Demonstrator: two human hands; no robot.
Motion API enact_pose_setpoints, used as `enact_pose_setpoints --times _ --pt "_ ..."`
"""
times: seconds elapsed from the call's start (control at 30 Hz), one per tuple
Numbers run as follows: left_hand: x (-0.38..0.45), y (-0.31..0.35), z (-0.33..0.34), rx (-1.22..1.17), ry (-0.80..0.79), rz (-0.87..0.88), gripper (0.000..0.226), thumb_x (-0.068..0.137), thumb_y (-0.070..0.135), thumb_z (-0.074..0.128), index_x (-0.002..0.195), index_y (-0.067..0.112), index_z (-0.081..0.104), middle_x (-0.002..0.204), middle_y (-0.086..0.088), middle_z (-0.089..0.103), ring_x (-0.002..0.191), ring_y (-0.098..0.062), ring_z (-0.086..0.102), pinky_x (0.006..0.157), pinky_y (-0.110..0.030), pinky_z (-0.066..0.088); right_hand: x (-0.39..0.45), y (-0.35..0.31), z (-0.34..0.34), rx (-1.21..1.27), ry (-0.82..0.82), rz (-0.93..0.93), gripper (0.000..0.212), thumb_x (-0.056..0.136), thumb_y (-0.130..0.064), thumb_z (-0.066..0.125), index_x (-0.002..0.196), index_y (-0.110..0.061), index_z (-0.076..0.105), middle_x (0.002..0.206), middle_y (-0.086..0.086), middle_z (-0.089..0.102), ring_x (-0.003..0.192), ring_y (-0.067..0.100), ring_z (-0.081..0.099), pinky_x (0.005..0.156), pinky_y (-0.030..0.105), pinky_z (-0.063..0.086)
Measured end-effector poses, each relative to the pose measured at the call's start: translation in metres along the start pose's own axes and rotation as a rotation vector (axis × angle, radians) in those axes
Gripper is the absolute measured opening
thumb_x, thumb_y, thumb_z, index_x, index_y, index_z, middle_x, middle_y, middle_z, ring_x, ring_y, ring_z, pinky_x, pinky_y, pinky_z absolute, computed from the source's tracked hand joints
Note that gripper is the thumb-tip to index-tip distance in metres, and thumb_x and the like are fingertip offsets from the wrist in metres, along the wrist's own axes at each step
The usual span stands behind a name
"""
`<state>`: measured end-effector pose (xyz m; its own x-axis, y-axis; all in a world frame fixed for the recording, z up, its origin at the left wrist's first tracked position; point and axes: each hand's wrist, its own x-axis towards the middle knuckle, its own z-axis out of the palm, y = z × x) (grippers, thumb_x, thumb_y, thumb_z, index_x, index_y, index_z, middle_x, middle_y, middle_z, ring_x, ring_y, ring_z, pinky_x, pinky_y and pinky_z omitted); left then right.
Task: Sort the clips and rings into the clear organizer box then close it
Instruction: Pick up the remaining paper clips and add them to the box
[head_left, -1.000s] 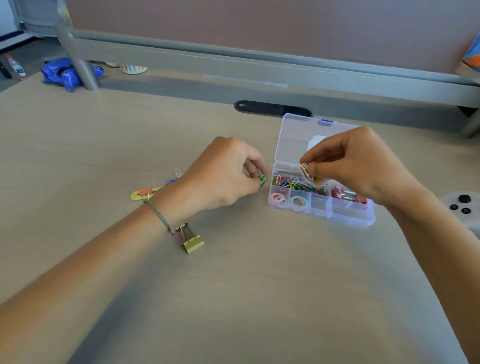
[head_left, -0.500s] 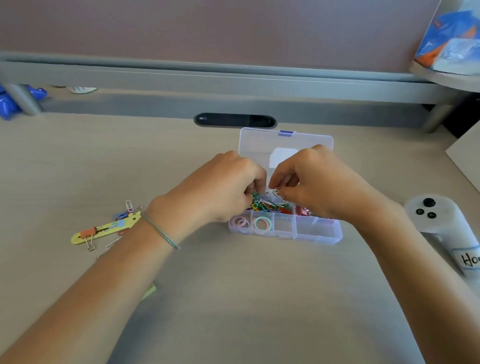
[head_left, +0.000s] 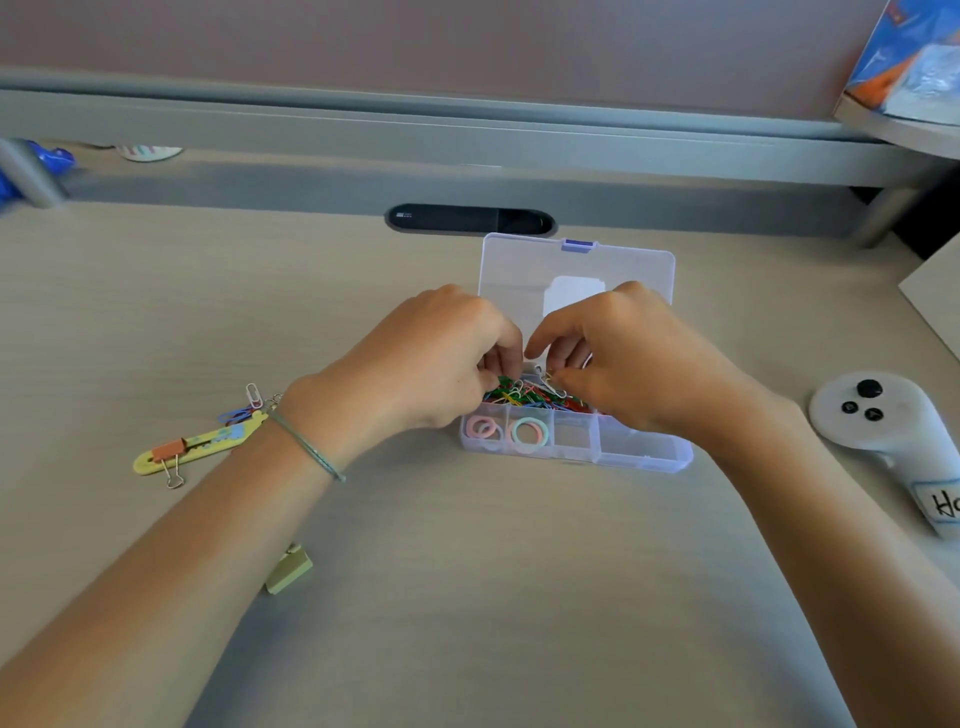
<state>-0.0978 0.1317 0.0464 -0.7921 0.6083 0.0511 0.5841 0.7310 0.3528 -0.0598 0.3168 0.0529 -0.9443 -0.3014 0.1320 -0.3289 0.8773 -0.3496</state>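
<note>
A: Where are the hands?
B: Both hang over the back row of the clear organizer box (head_left: 644, 457), above the heap of coloured paper clips (head_left: 524, 397). The right hand (head_left: 639, 364) pinches a silver paper clip (head_left: 548, 385) between thumb and forefinger, just above the heap. The left hand (head_left: 415, 369) has its fingers curled down at the heap's left end; whether it grips a clip I cannot tell

A: So what does the next move turn on?
B: The drop is straight down, I judge: the silver clip sits directly over its compartment. The lid (head_left: 519, 270) stands open behind the hands

A: And what is left to sort?
B: Loose clips (head_left: 249, 402) and an orange binder clip (head_left: 169, 451) lie well to the left on the desk (head_left: 467, 597), beside the left wrist, so the left hand is nearer. A green binder clip (head_left: 288, 571) peeps from under that forearm
</note>
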Motion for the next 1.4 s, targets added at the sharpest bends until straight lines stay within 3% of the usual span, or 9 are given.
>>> enact_pose_setpoints --times 0.33,0.43,0.53,1.17,1.4 --pt "0.001 -0.003 0.003 -0.043 -0.006 0.016 0.006 0.086 0.030 0.072 0.088 0.030 0.078 0.077 0.014 0.071 0.077 -0.011 0.065 0.072 -0.034 0.054 -0.001 0.008 -0.015 0.042 -0.042 0.076 0.023 0.079 -0.008 0.066 0.084 -0.027 0.078 0.074 -0.010 0.074 0.076 0.012 0.068 0.078 0.031 0.056" --pt "0.002 -0.003 0.006 -0.033 -0.026 0.008 0.003 0.084 0.027 0.074 0.084 0.028 0.076 0.078 0.012 0.071 0.076 -0.010 0.065 0.072 -0.034 0.054 -0.001 0.014 -0.020 0.050 -0.056 0.117 0.015 0.079 -0.012 0.071 0.075 -0.026 0.075 0.068 -0.011 0.071 0.070 0.005 0.066 0.072 0.026 0.055" --pt "0.002 -0.003 0.008 -0.040 -0.027 0.001 0.005 0.083 0.022 0.074 0.081 0.026 0.076 0.076 0.010 0.071 0.074 -0.011 0.065 0.071 -0.035 0.054 -0.002 0.018 -0.023 0.047 -0.077 0.148 0.011 0.078 -0.016 0.073 0.071 -0.025 0.073 0.065 -0.007 0.070 0.067 0.009 0.065 0.071 0.030 0.056" --pt "0.003 -0.004 0.007 -0.066 0.015 -0.008 0.012 0.081 0.016 0.077 0.084 0.027 0.076 0.070 0.016 0.066 0.070 -0.008 0.063 0.069 -0.032 0.055 0.000 0.024 -0.012 -0.078 -0.138 0.189 0.010 0.080 -0.020 0.071 0.073 -0.027 0.073 0.068 -0.015 0.068 0.071 0.007 0.062 0.074 0.037 0.059" --pt "0.003 -0.004 0.007 -0.059 0.011 -0.015 0.013 0.081 0.016 0.077 0.082 0.028 0.074 0.067 0.017 0.064 0.071 -0.008 0.063 0.068 -0.030 0.053 -0.005 0.020 -0.025 -0.058 -0.112 0.174 0.013 0.074 -0.014 0.066 0.068 -0.025 0.070 0.063 -0.011 0.065 0.067 0.010 0.060 0.068 0.036 0.057"
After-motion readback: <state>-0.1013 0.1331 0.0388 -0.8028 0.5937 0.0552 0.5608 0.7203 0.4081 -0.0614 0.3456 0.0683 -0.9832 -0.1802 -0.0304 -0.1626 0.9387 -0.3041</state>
